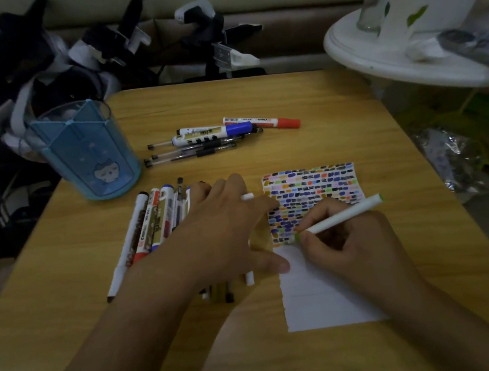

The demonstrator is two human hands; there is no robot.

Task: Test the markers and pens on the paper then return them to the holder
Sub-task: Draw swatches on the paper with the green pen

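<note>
Right hand (pixel 342 241) pinches the green marker (pixel 338 218), tip down on the paper (pixel 319 299) at lower right, just under the rows of colour swatches. The left hand (pixel 227 227) lies flat with loose fingers over the untested markers (pixel 149 224), thumb at the paper's edge. Short, light stroke in the white is best; the blue holder (pixel 88 155) waits upper left.

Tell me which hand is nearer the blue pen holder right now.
Left. The left hand lies open over the markers just in front and to the right of the blue pen holder; the right hand is farther right, writing on the paper with a green marker.
</note>
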